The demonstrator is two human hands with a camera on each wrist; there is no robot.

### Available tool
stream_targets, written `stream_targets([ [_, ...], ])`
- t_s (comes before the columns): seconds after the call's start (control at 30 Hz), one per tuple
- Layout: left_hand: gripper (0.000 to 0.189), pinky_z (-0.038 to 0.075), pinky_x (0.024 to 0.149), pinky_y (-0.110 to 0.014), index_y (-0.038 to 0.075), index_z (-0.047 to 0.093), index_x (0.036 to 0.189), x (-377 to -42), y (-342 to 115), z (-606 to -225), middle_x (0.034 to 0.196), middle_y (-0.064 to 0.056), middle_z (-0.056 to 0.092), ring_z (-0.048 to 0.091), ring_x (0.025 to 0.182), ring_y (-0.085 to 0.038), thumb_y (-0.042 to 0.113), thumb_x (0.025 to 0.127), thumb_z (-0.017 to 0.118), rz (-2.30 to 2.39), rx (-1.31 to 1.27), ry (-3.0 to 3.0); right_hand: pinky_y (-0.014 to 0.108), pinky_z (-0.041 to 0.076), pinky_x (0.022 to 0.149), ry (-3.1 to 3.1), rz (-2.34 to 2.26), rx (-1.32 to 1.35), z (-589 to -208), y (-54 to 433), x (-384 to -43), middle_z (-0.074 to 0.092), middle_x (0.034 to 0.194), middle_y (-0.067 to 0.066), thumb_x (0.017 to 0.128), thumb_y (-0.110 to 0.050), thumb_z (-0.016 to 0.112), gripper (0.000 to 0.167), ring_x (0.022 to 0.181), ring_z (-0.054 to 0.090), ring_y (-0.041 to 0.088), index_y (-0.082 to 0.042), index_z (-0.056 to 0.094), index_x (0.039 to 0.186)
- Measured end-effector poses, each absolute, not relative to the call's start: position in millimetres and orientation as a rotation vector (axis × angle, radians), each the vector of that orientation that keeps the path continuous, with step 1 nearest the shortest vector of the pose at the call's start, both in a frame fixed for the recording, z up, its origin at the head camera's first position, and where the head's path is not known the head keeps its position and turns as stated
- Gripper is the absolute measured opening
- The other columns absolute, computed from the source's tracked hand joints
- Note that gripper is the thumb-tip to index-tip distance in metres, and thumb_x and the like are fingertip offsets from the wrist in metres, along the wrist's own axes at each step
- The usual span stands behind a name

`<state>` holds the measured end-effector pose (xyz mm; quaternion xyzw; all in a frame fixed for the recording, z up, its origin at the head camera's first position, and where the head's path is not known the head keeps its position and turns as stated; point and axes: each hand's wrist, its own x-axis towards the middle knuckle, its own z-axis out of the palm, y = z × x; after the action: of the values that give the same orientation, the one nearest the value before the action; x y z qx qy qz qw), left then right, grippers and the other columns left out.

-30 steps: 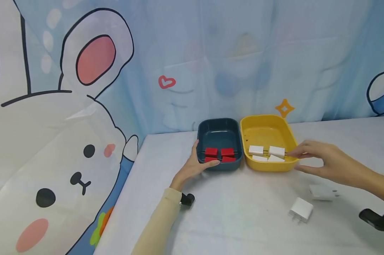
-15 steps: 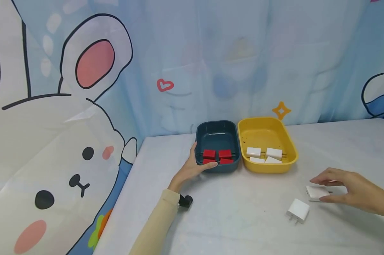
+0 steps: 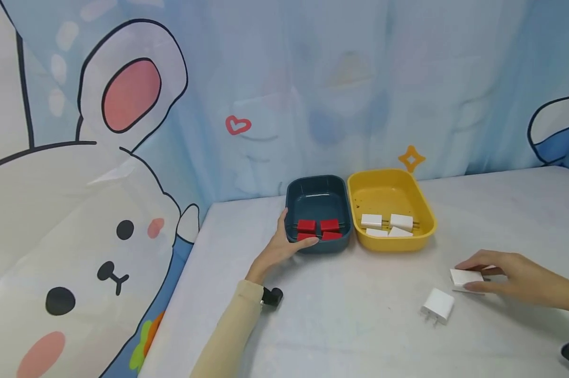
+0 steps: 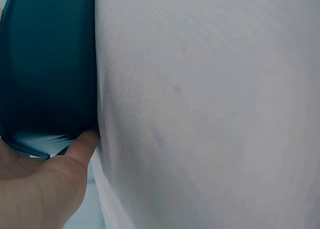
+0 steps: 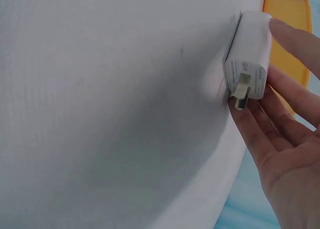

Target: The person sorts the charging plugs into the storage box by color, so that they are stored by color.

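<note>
My right hand (image 3: 516, 278) pinches a white plug charger (image 5: 250, 49) at the right side of the table, thumb on one face and fingers on the other. Its metal prongs point back toward the palm in the right wrist view. A second white charger (image 3: 438, 304) lies on the cloth nearby, prongs facing the near side. My left hand (image 3: 278, 249) grips the near left corner of a dark teal bin (image 3: 318, 189), its thumb along the front and fingers along the left side. Several red chargers (image 3: 329, 226) sit inside that bin.
A yellow bin (image 3: 383, 189) stands right beside the teal one, with several white chargers (image 3: 401, 222) in its near half. Behind both bins hangs a printed curtain (image 3: 312, 94). White cloth (image 3: 350, 315) covers the table.
My right hand has left the yellow bin's right edge, moved right and nearer, and taken hold of the white charger lying there. My left hand has stayed at the teal bin.
</note>
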<state>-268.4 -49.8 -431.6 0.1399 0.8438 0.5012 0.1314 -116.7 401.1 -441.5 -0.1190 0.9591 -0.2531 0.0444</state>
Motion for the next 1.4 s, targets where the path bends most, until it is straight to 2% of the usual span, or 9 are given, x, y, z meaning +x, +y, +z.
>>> stream_targets([
  [0.13, 0.118, 0.029, 0.121, -0.063, 0.024, -0.003, 0.169, -269.9, -50.8, -429.6, 0.173, -0.014, 0.015, 0.024, 0.155, -0.035, 0.049, 0.088, 0.079, 1.461, 0.411, 2.44, 0.037, 0.062, 0.08, 2.899, -0.813, -0.326, -438.7, 401.2, -118.5, 0.073, 0.11, 0.005, 0.094, -0.019, 0.08, 0.029, 0.088, 0.052, -0.012, -0.002, 0.076, 0.116],
  [0.3, 0.117, 0.029, 0.121, -0.063, 0.024, -0.002, 0.169, -271.3, -50.6, -430.8, 0.173, -0.015, 0.015, 0.024, 0.155, -0.036, 0.049, 0.088, 0.079, 1.461, 0.417, 2.442, 0.03, 0.062, 0.079, 2.924, -0.784, -0.345, -439.6, 402.4, -118.6, 0.072, 0.11, 0.005, 0.085, -0.022, 0.087, 0.038, 0.088, 0.051, -0.012, -0.002, 0.076, 0.116],
  [0.53, 0.118, 0.028, 0.121, -0.063, 0.023, -0.002, 0.169, -270.4, -50.6, -431.1, 0.173, -0.015, 0.014, 0.023, 0.155, -0.036, 0.05, 0.087, 0.08, 1.454, 0.432, 2.452, 0.042, 0.062, 0.081, 2.98, -0.758, -0.346, -444.3, 401.1, -117.8, 0.072, 0.108, 0.006, 0.076, -0.021, 0.094, 0.047, 0.087, 0.053, -0.011, -0.003, 0.076, 0.115],
  [0.63, 0.118, 0.028, 0.121, -0.063, 0.023, -0.002, 0.169, -270.2, -50.6, -430.2, 0.173, -0.014, 0.014, 0.023, 0.155, -0.036, 0.05, 0.088, 0.079, 1.455, 0.428, 2.453, 0.04, 0.062, 0.079, 3.029, -0.75, -0.361, -448.2, 399.6, -117.0, 0.072, 0.106, 0.003, 0.072, -0.018, 0.096, 0.047, 0.087, 0.056, -0.009, -0.004, 0.077, 0.113],
  [0.77, 0.118, 0.028, 0.121, -0.063, 0.023, -0.002, 0.169, -271.0, -50.5, -431.2, 0.173, -0.013, 0.014, 0.023, 0.155, -0.035, 0.048, 0.088, 0.08, 1.46, 0.419, 2.453, 0.041, 0.062, 0.079, 3.057, -0.747, -0.366, -450.5, 398.3, -115.8, 0.072, 0.105, 0.003, 0.071, -0.016, 0.097, 0.048, 0.087, 0.053, -0.012, -0.004, 0.077, 0.112],
  [1.17, 0.117, 0.03, 0.121, -0.062, 0.021, -0.003, 0.169, -269.2, -48.9, -433.8, 0.173, -0.013, 0.015, 0.024, 0.155, -0.033, 0.046, 0.089, 0.079, 1.49, 0.427, 2.432, 0.04, 0.062, 0.079, 2.982, -0.695, -0.392, -438.7, 401.2, -120.5, 0.071, 0.106, 0.002, 0.071, -0.017, 0.096, 0.046, 0.085, 0.056, -0.008, -0.005, 0.076, 0.111],
  [1.23, 0.117, 0.03, 0.121, -0.061, 0.021, -0.003, 0.169, -269.2, -48.9, -433.1, 0.173, -0.013, 0.016, 0.024, 0.155, -0.033, 0.044, 0.089, 0.079, 1.493, 0.419, 2.435, 0.035, 0.063, 0.078, 3.024, -0.671, -0.402, -435.6, 401.5, -123.2, 0.071, 0.105, 0.0, 0.07, -0.019, 0.097, 0.046, 0.085, 0.056, -0.007, -0.007, 0.077, 0.109],
  [1.3, 0.117, 0.03, 0.121, -0.061, 0.021, -0.002, 0.169, -269.3, -49.1, -432.5, 0.173, -0.013, 0.016, 0.024, 0.154, -0.033, 0.045, 0.089, 0.08, 1.489, 0.412, 2.442, 0.036, 0.063, 0.077, 3.045, -0.693, -0.385, -429.7, 402.8, -127.4, 0.071, 0.104, 0.003, 0.07, -0.02, 0.097, 0.047, 0.086, 0.06, 0.0, -0.005, 0.076, 0.11],
  [1.4, 0.116, 0.03, 0.121, -0.062, 0.022, -0.002, 0.169, -270.6, -49.2, -432.0, 0.173, -0.013, 0.016, 0.024, 0.154, -0.033, 0.046, 0.089, 0.079, 1.486, 0.417, 2.447, 0.041, 0.063, 0.078, 3.065, -0.756, -0.299, -417.1, 406.7, -138.7, 0.072, 0.107, 0.015, 0.075, -0.021, 0.096, 0.052, 0.092, 0.066, 0.021, 0.003, 0.073, 0.114],
])
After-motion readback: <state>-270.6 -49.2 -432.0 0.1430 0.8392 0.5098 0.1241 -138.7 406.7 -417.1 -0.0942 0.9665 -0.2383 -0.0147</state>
